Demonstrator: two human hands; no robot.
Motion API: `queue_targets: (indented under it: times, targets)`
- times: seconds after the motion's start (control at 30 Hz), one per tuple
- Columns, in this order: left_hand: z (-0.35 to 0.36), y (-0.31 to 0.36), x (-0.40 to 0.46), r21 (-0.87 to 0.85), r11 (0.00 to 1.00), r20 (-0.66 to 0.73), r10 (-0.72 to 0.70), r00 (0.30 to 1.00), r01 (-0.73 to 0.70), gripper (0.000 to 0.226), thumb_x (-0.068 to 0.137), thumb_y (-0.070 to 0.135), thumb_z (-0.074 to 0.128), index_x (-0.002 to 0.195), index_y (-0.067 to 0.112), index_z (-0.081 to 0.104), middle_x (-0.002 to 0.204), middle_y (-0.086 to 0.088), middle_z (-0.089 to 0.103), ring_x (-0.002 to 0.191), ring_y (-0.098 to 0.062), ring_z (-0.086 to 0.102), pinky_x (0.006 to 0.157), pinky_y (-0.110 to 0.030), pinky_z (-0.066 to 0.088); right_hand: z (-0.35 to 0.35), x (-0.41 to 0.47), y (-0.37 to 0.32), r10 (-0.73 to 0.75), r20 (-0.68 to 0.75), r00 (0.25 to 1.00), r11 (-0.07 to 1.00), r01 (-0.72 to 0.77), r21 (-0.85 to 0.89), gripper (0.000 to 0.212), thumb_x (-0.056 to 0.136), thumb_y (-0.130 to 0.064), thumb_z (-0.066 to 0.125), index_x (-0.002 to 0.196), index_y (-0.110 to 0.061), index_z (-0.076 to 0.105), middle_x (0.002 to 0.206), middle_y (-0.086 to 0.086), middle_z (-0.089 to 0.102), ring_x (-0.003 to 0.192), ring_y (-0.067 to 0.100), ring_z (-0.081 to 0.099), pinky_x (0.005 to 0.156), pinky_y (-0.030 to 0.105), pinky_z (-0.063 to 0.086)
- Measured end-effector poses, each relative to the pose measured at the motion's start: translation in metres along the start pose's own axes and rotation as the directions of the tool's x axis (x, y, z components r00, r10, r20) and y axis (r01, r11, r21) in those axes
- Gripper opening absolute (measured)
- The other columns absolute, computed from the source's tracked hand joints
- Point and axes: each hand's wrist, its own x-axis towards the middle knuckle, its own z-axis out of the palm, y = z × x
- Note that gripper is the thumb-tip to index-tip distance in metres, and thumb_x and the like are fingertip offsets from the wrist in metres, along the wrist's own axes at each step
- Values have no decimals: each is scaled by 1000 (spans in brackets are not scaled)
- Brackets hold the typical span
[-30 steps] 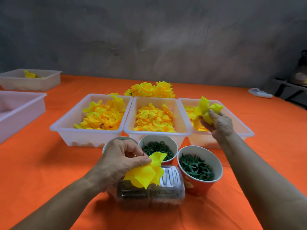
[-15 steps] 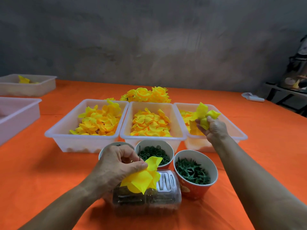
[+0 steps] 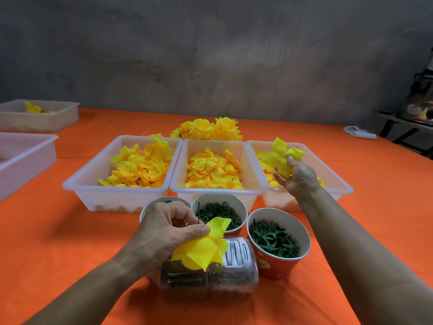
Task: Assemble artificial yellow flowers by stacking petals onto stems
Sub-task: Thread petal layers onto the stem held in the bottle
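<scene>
My left hand pinches a thin dark stem with yellow petals stacked on it, just above a clear plastic jar lying on its side. My right hand holds a bright yellow petal piece above the right white tray. The left tray and middle tray hold several loose yellow petals. Finished yellow flowers lie behind the trays.
Three cups stand in front of the trays: one with green rings, one with green star-shaped calyxes, one mostly hidden by my left hand. Two more white trays sit at the left on the orange cloth.
My right hand has lifted slightly with the petal piece above the right tray. My left hand keeps its hold on the stem and petals, almost unmoved.
</scene>
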Motion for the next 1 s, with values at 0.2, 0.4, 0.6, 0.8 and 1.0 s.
queue_targets:
  times: [0.2,0.4,0.6,0.8,1.0]
  targets:
    - [-1,4,-2,-35,999,28,-8,1000,9,23,55,28,79,58,7,70,72,-25,59,64,-21,50,61,-35,39,11,-29,-6,-100,85,991,995,100,5,14,93,-9,55,84,-19,60,77,-4,66,73,13,61,63,29,49]
    - [-8,6,-5,12,1000,51,-25,998,25,9,65,12,84,71,11,77,85,-25,62,71,-25,53,66,-34,43,26,-90,-11,-62,398,915,995,88,-46,13,85,-2,60,94,-10,67,80,3,74,71,16,71,64,28,59]
    - [-14,10,-5,43,995,88,-94,992,91,17,66,10,83,82,12,76,86,-24,60,73,-24,54,68,-31,43,34,-147,-17,93,541,836,989,-15,-146,25,65,-13,64,90,-12,64,77,4,73,63,13,69,52,22,54]
    - [-25,19,-6,-28,992,99,-124,987,127,26,77,-3,70,87,20,74,83,-3,67,72,-6,56,68,-16,46,37,-173,-19,199,581,789,962,-44,-270,14,62,-15,64,76,-17,65,63,-4,70,52,7,64,49,17,51]
    - [-37,41,5,-285,951,-58,-138,989,116,31,93,18,52,73,20,76,75,1,71,66,-10,60,65,-23,46,42,-183,-13,238,646,725,956,-58,-287,21,63,-8,66,84,-7,67,67,6,71,55,16,68,48,23,54]
